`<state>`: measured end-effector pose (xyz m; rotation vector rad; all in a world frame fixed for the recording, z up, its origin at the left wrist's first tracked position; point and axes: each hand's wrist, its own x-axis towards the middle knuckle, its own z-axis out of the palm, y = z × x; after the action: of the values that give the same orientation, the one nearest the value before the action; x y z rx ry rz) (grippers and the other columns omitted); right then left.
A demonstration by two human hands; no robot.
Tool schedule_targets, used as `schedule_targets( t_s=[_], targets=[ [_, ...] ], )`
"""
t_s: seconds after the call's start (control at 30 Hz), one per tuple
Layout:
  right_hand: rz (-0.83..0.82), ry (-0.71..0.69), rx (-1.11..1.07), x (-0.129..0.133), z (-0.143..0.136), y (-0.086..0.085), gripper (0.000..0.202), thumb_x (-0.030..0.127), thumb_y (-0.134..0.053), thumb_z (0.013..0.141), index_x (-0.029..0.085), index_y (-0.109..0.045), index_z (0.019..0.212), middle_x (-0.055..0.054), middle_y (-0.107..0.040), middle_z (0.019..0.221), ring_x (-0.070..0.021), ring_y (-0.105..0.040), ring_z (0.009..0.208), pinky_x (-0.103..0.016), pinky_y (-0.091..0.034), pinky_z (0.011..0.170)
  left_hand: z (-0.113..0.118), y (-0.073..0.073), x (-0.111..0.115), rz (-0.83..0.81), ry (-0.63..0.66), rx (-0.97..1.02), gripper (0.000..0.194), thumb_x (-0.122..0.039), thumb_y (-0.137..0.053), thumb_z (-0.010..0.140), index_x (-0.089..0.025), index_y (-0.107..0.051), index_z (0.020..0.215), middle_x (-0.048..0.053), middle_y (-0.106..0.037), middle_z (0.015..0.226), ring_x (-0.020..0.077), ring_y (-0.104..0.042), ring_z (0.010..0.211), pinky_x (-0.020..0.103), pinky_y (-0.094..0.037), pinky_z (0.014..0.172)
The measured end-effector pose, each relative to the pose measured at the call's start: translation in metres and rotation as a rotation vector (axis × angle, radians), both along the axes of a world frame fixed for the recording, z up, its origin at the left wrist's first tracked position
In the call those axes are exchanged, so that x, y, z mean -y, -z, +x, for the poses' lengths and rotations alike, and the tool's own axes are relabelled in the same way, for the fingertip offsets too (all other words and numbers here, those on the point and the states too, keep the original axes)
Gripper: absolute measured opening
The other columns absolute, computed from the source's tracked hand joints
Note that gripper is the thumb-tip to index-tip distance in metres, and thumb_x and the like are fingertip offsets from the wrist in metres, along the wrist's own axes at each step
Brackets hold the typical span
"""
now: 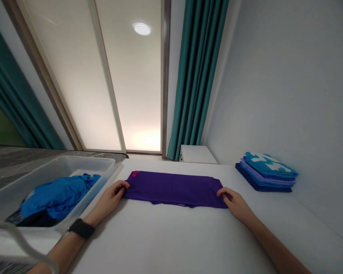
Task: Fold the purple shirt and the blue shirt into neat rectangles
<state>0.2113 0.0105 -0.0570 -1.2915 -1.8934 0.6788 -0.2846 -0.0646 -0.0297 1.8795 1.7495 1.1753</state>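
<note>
At left, the view's edge cuts the bin [74, 163], where a blue cloth [60, 194] partly hides a dark cloth [40, 220]. The purple cloth's [174, 188] red mark [135, 174] is too small to tell.

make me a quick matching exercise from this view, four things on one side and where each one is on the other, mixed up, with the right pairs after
Things
1. folded purple garment
2. stack of folded clothes
3. translucent plastic bin
4. black wristband

Places
A. on the white table, towards the right
B. around the left wrist
C. between the left hand and right hand
D. at the far left, holding crumpled blue cloth

Pairs: 1-C, 2-A, 3-D, 4-B
</note>
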Motion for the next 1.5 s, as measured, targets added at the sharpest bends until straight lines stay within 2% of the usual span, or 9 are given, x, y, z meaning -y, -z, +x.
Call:
schedule_targets(
  t_s=[0.13, 0.23, 0.43, 0.63, 0.83, 1.0, 1.2, 1.37, 1.5],
  targets=[
    [0.047, 0.0, 0.036, 0.002, 0.003, -0.006, 0.021, 0.029, -0.045, 0.073, 0.023, -0.064, 0.077, -0.003, -0.066, 0.081, -0.0223, -0.061, 0.081, -0.035, -0.047, 0.079, -0.004, 0.0, -0.003, 0.013, -0.054, 0.031, 0.025, -0.04, -0.049, 0.077, -0.02, -0.064, 0.078, 0.004, -0.068, 0.081, 0.0228, -0.063, 0.078, 0.033, -0.051, 0.076],
    [0.065, -0.036, 0.048, 0.004, 0.003, -0.008, 0.019, 0.026, -0.044, 0.07, 0.024, -0.063, 0.073, -0.002, -0.065, 0.079, -0.0218, -0.061, 0.08, -0.035, -0.046, 0.079, -0.008, 0.002, -0.004, 0.004, -0.048, 0.027, 0.024, -0.038, -0.048, 0.077, -0.021, -0.064, 0.077, 0.004, -0.068, 0.08, 0.0225, -0.062, 0.078, 0.032, -0.05, 0.076],
    [0.083, -0.113, 0.012, 0.006, 0.004, -0.004, 0.017, 0.021, -0.044, 0.067, 0.024, -0.061, 0.066, -0.003, -0.064, 0.077, -0.0205, -0.06, 0.079, -0.034, -0.046, 0.079, -0.013, 0.006, -0.002, 0.006, -0.069, -0.007, 0.023, -0.034, -0.045, 0.076, -0.02, -0.063, 0.074, 0.003, -0.065, 0.078, 0.0218, -0.061, 0.077, 0.032, -0.049, 0.074],
    [0.042, -0.191, 0.067, 0.009, 0.002, 0.001, 0.021, 0.02, -0.046, 0.07, 0.023, -0.063, 0.06, -0.003, -0.065, 0.079, -0.0189, -0.061, 0.078, -0.032, -0.046, 0.078, -0.002, -0.001, 0.004, -0.045, 0.057, -0.156, 0.022, -0.023, -0.043, 0.07, -0.021, -0.064, 0.068, 0.004, -0.065, 0.078, 0.0213, -0.061, 0.079, 0.032, -0.048, 0.079],
    [0.042, -0.181, 0.119, 0.008, 0.001, -0.002, 0.026, 0.019, -0.044, 0.072, 0.024, -0.067, 0.061, -0.004, -0.066, 0.082, -0.0205, -0.063, 0.081, -0.035, -0.048, 0.079, 0.003, 0.002, 0.002, -0.033, 0.101, -0.289, 0.026, -0.026, -0.045, 0.078, -0.021, -0.071, 0.077, 0.007, -0.066, 0.086, 0.0242, -0.06, 0.086, 0.037, -0.046, 0.082],
    [0.055, -0.147, 0.14, 0.005, 0.003, -0.004, 0.025, 0.019, -0.045, 0.071, 0.024, -0.068, 0.064, -0.004, -0.067, 0.085, -0.0215, -0.063, 0.083, -0.037, -0.048, 0.082, 0.003, 0.009, -0.003, 0.022, 0.113, -0.295, 0.03, -0.026, -0.045, 0.082, -0.02, -0.074, 0.086, 0.01, -0.066, 0.091, 0.0246, -0.059, 0.087, 0.038, -0.046, 0.083],
    [0.063, -0.151, 0.168, 0.004, 0.004, -0.005, 0.026, 0.02, -0.044, 0.071, 0.025, -0.069, 0.064, -0.004, -0.068, 0.086, -0.0215, -0.063, 0.084, -0.038, -0.047, 0.082, 0.004, 0.004, 0.001, -0.019, 0.134, -0.264, 0.03, -0.023, -0.043, 0.08, -0.02, -0.072, 0.084, 0.008, -0.066, 0.09, 0.0238, -0.06, 0.088, 0.037, -0.047, 0.084],
    [0.124, -0.123, 0.297, 0.006, 0.006, -0.006, 0.029, 0.021, -0.044, 0.077, 0.026, -0.07, 0.065, -0.003, -0.071, 0.087, -0.0233, -0.061, 0.087, -0.043, -0.043, 0.086, 0.005, 0.004, 0.002, -0.017, 0.145, -0.281, 0.03, -0.024, -0.042, 0.082, -0.019, -0.072, 0.084, 0.008, -0.065, 0.091, 0.0235, -0.06, 0.088, 0.035, -0.047, 0.083],
    [0.228, -0.072, 0.459, 0.014, 0.001, -0.009, 0.028, 0.019, -0.045, 0.08, 0.026, -0.07, 0.068, -0.003, -0.07, 0.086, -0.0235, -0.058, 0.084, -0.042, -0.04, 0.08, 0.004, 0.007, 0.0, -0.016, 0.152, -0.316, 0.03, -0.025, -0.041, 0.084, -0.02, -0.071, 0.085, 0.008, -0.064, 0.09, 0.0229, -0.06, 0.088, 0.034, -0.046, 0.082]
  ],
)
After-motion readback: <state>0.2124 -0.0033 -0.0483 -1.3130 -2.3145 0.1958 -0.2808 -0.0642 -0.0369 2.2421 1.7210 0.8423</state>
